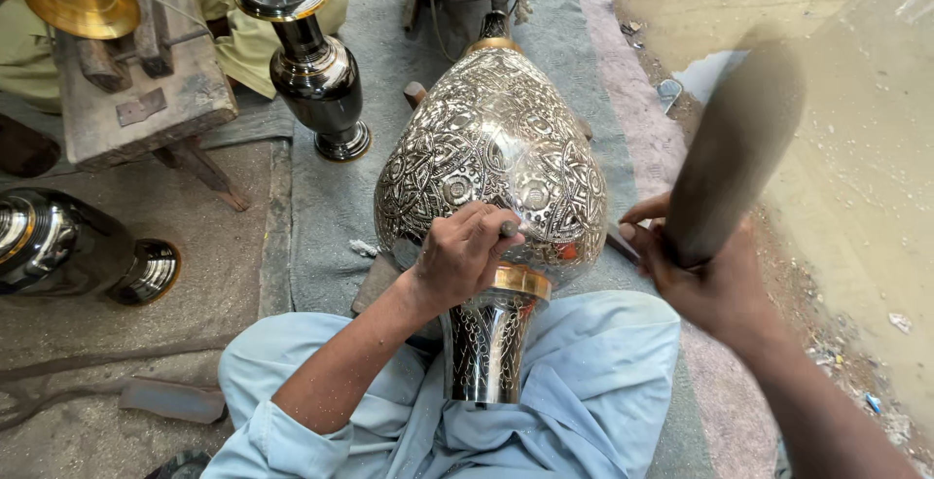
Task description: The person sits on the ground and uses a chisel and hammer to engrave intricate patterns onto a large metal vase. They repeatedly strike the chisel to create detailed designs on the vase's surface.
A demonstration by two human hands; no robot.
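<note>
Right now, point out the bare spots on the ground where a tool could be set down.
Bare grey mat lies between the plain dark vase and the engraved vase. More bare cloth lies between the shiny vessel on its side and the wooden block. It is crowded around the left hand and right hand.
</note>
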